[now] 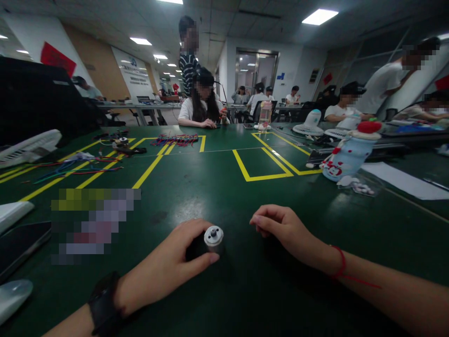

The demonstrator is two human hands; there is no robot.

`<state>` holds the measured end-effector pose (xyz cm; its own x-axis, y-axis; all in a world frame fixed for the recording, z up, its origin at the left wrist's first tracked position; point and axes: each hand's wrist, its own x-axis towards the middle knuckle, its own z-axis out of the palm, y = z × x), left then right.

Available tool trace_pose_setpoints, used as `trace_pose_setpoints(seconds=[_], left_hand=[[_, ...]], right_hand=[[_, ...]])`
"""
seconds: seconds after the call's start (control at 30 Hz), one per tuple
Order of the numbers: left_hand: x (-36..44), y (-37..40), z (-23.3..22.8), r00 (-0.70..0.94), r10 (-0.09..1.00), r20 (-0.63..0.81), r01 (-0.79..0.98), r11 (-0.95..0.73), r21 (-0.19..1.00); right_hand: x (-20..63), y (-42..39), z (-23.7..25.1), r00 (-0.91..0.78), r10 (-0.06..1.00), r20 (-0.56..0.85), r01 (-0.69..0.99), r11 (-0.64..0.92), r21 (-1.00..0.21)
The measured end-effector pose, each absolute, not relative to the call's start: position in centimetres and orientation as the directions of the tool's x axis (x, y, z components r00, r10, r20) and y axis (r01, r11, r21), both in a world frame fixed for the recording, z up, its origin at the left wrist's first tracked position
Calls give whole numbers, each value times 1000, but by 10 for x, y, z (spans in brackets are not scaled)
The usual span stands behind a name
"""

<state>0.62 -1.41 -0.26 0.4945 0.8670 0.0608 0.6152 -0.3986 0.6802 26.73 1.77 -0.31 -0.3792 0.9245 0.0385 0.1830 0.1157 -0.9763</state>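
Observation:
A small silver cylindrical motor (213, 239) stands upright on the green table (196, 182), its round end with a short central shaft facing up. My left hand (175, 257) is wrapped round it from the left, thumb on the near side and fingers behind. To the right, a short gap away from the motor, my right hand (287, 231) hovers low over the table with its fingers curled and the thumb pressed to the index finger. Whatever that pinch may hold is hidden. A black watch is on my left wrist, a red string on the right.
Tangled wires (80, 164) and a heap of red and blue leads (177, 140) lie farther back. At right are a blue bottle (347, 157), a small clear bag (359, 187) and white paper (407, 180). A dark phone (23, 245) lies left. A person (201, 100) sits opposite.

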Motion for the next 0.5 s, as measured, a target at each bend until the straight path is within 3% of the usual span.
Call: trace_pose_setpoints(seconds=[0.5], left_hand=[[7, -15, -1, 489, 869, 77, 608, -403, 685]], right_hand=[[266, 19, -1, -387, 922, 29, 203, 116, -972]])
